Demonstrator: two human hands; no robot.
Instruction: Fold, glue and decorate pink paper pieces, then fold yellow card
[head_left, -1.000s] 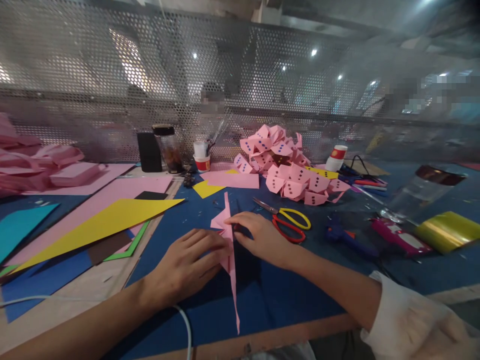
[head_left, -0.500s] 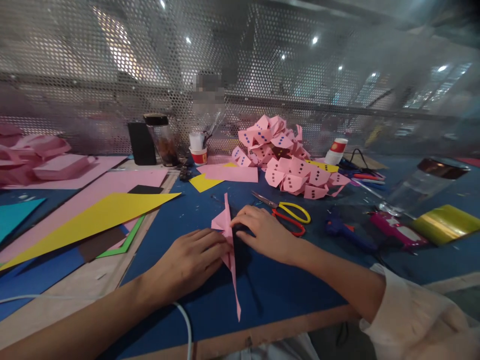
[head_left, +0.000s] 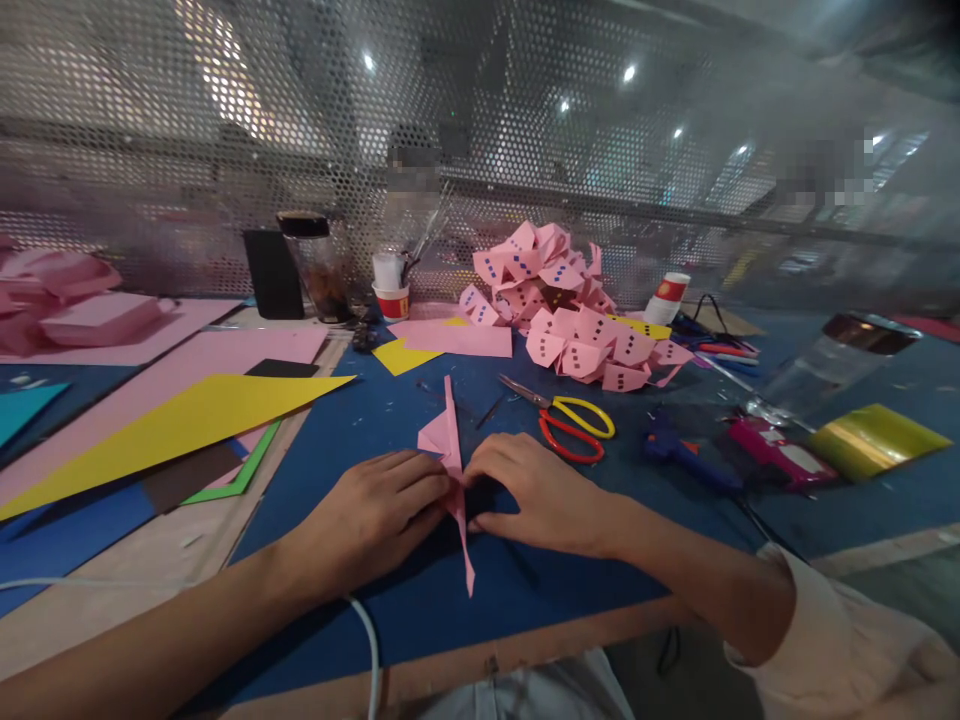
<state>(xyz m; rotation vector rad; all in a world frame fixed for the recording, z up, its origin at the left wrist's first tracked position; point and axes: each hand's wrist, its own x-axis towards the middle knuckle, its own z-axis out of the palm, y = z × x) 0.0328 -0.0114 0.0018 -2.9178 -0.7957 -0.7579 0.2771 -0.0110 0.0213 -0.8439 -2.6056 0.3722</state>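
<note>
A long, narrow piece of folded pink paper (head_left: 451,440) lies on the blue tabletop in front of me, a pointed flap sticking out on its left and a thin tail towards me. My left hand (head_left: 379,505) is closed over its middle from the left, the fingertips on the folds. From the right, the curled fingers and thumb of my right hand (head_left: 540,490) pinch at the edge of the same piece. The part between my fingertips is hidden. Just beyond my right hand lie scissors (head_left: 551,408) with one yellow and one red handle loop, blades apart.
Pink paper pieces with dark squares (head_left: 581,345) are heaped at the back. Coloured sheets (head_left: 180,430) cover the left side. A blue glue gun (head_left: 686,455), a magenta object (head_left: 780,450), a yellow shiny sheet (head_left: 877,440) and a clear jar (head_left: 840,375) lie right. A white cable (head_left: 367,630) crosses nearby.
My right hand has slid down the pink paper towards me, from near its upper part to its middle. My left hand stays on the folds. The view has shifted slightly.
</note>
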